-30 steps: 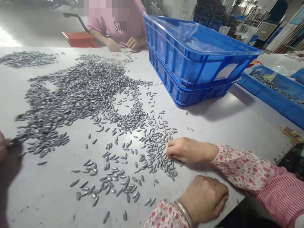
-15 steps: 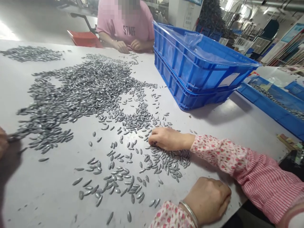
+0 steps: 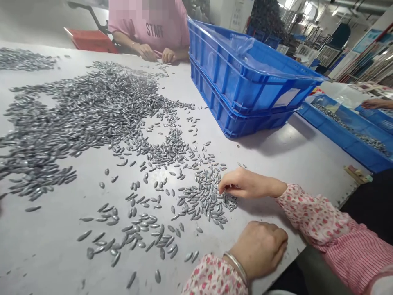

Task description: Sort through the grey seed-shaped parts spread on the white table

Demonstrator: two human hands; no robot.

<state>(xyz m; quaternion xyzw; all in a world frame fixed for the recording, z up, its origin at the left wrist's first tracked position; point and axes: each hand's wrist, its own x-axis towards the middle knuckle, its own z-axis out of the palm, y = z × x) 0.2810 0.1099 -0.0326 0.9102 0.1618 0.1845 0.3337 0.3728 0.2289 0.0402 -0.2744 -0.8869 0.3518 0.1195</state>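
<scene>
Small grey, shiny, pointed-oval pieces point(image 3: 204, 196) sit in a cluster on the white table point(image 3: 282, 159), right of centre on my feed. I've got the right hand point(image 3: 250, 183) at that cluster's right edge, palm down, thumb and fingers bent down to the pieces; can't tell from here if anything is pinched. My left hand point(image 3: 260, 250) rests on the table nearer the edge, back up, fingers curled under, tips hidden, so no call on whether it grips something. Silver bangle point(image 3: 236, 264) on that wrist; floral sleeves point(image 3: 316, 211) on both arms.

Looser pieces point(image 3: 138, 233) lie scattered left of my hands. Beyond those, the big heap point(image 3: 101, 106) spreads up and left, with a smaller pile point(image 3: 24, 59) at far left.

Past my right hand, two blue crates point(image 3: 227, 88) are stacked on the table, the upper one with clear plastic point(image 3: 242, 43) over its rim and a pale label point(image 3: 287, 98). Further right, a long blue bin point(image 3: 344, 135) holds small greyish bits; someone else's hand point(image 3: 373, 103) is above the area behind it. Across the table, a co-worker in a pink STAFF shirt point(image 3: 153, 32) has both hands at the far edge, red container point(image 3: 92, 40) alongside.
</scene>
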